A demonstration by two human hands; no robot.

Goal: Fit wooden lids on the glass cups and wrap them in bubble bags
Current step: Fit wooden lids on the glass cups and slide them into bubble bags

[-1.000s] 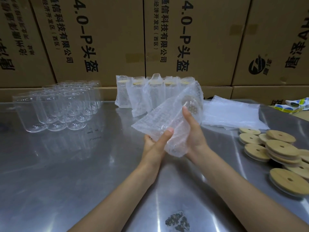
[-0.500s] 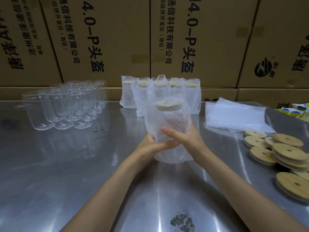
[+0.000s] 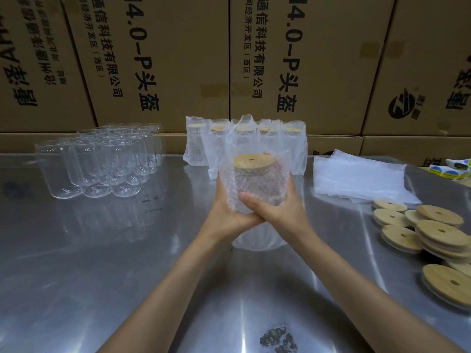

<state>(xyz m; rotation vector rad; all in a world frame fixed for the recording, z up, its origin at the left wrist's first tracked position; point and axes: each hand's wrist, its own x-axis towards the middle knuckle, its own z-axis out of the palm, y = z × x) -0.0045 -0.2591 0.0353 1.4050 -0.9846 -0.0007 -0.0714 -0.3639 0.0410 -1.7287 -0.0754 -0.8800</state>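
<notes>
One lidded cup in bubble bag (image 3: 254, 186), upright, held above table (image 3: 102, 263) w/ both hands: left hand (image 3: 226, 212) & right hand (image 3: 277, 212) curled round it. Risk: slick bag slips, glass drops.

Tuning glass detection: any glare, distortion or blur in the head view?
Head view: bright streaky glare on the steel table; wide-angle bending tilts the cardboard boxes outward; bare glass cups low-contrast with reflections beneath; bagged cup in both hands fairly sharp.
</notes>
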